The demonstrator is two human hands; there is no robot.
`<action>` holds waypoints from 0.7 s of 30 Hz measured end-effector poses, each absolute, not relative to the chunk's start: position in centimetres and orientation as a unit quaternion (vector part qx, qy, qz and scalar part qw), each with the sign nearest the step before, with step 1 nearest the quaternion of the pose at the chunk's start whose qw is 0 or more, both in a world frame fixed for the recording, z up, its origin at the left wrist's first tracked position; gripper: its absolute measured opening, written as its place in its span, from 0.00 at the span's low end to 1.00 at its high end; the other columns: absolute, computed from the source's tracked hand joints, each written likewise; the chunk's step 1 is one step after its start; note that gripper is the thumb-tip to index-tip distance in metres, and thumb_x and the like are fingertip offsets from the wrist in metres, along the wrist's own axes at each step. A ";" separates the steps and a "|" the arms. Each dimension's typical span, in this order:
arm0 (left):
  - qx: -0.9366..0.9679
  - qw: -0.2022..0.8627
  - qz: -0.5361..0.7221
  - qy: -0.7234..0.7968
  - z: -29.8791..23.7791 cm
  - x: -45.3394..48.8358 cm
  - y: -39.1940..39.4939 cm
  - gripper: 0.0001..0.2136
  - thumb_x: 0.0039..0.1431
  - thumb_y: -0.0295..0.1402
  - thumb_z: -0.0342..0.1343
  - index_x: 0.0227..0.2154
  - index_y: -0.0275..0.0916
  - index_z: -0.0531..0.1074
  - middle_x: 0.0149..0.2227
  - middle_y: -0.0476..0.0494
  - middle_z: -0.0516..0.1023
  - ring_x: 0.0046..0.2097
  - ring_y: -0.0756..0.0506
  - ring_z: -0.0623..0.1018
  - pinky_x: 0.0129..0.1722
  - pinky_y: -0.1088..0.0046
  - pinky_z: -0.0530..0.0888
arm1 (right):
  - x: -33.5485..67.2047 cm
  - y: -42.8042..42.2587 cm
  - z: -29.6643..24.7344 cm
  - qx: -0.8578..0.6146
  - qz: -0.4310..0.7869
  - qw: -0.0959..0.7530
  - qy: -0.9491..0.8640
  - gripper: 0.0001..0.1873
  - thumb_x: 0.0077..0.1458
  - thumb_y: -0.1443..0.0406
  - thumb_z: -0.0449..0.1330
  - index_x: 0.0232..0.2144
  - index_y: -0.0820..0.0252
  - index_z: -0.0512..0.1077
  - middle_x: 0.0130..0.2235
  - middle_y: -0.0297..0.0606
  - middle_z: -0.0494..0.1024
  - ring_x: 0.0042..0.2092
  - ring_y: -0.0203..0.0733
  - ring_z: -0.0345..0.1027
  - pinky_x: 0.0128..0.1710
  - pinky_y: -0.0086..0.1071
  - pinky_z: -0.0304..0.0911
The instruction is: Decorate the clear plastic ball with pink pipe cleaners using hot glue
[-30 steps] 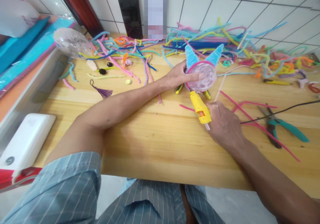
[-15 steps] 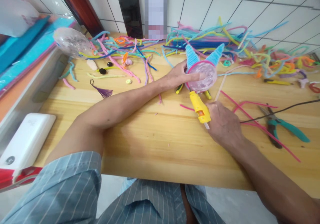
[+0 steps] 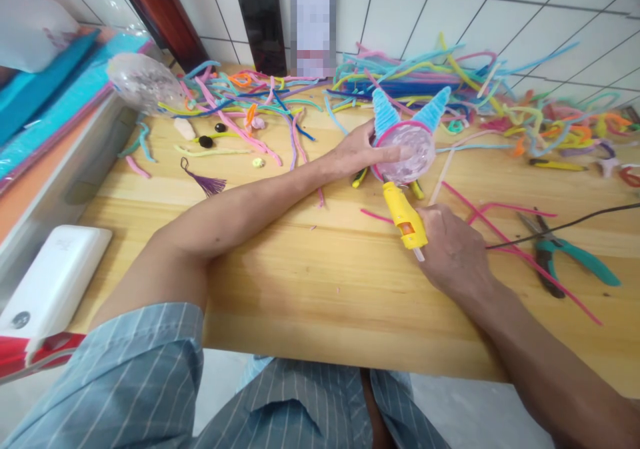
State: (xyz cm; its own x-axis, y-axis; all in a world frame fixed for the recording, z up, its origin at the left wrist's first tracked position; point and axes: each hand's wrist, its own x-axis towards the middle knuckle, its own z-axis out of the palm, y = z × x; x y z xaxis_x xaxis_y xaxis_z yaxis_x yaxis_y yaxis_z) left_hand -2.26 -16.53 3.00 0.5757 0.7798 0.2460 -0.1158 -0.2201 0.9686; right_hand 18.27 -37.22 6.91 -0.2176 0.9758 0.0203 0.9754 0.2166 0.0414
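Observation:
My left hand [image 3: 357, 152] grips a round clear plastic piece [image 3: 415, 152] from its left side, thumb across its face. Pink trim edges the piece, and two blue fuzzy pointed ears [image 3: 433, 110] stand up from its top. In my right hand [image 3: 450, 242] is a yellow hot glue gun [image 3: 404, 215], its nozzle at the lower left rim of the piece; whether it touches cannot be made out. A clear glue stick pokes out of the gun's rear. Yellow-and-black tips [image 3: 416, 189] show below the piece; what they belong to is hidden.
Coloured pipe cleaners [image 3: 400, 79] heap along the tiled wall. Pliers with teal-and-black handles [image 3: 565, 255] and loose pink pipe cleaners [image 3: 520, 252] lie on the right, crossed by a black cord [image 3: 575, 220]. Leftward are a purple tassel [image 3: 205, 181] and a white power bank [image 3: 57, 279].
The glue gun and my right hand have shifted slightly right and down along the rim. My left hand and the round piece have hardly moved.

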 end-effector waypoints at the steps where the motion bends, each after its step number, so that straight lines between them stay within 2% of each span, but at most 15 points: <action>1: 0.677 0.574 0.389 0.245 3.0 -2.3 -16.5 0.39 0.48 0.67 0.81 0.49 0.41 0.79 0.54 0.39 0.89 0.59 0.33 0.85 0.62 0.56 0.82 | 18.4 -37.3 6.9 0.625 0.028 0.003 0.780 0.16 0.69 0.69 0.57 0.55 0.61 0.76 0.50 0.52 0.87 0.48 0.58 0.82 0.41 0.40 0.64; 6: 0.679 0.575 0.388 0.239 2.9 -2.3 -16.4 0.38 0.50 0.68 0.80 0.48 0.42 0.78 0.54 0.40 0.89 0.59 0.34 0.85 0.62 0.57 0.82 | 18.8 -37.4 6.9 0.621 0.032 0.009 0.783 0.17 0.68 0.69 0.57 0.56 0.62 0.77 0.49 0.53 0.87 0.47 0.59 0.83 0.41 0.41 0.65; 15: 0.675 0.578 0.387 0.247 3.1 -2.3 -16.6 0.40 0.48 0.68 0.80 0.49 0.41 0.79 0.56 0.37 0.89 0.60 0.34 0.86 0.61 0.59 0.83 | 18.3 -37.3 6.9 0.646 0.014 0.017 0.763 0.16 0.68 0.66 0.59 0.56 0.60 0.78 0.50 0.52 0.87 0.49 0.58 0.83 0.42 0.40 0.66; 21: 0.668 0.583 0.390 0.248 2.9 -2.2 -16.5 0.38 0.48 0.66 0.82 0.49 0.41 0.80 0.54 0.38 0.90 0.60 0.34 0.87 0.61 0.60 0.83 | 18.1 -37.3 7.7 0.655 -0.014 0.038 0.755 0.18 0.71 0.65 0.58 0.58 0.63 0.79 0.52 0.56 0.86 0.52 0.61 0.83 0.44 0.41 0.67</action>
State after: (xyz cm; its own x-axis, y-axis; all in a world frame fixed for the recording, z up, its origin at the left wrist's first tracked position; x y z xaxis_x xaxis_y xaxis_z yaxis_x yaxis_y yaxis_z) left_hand -2.15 -16.48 2.87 0.5730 0.7860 0.2320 -0.1243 -0.1965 0.9726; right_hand 18.14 -37.29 7.67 -0.1395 0.9873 -0.0756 0.9895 0.1419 0.0279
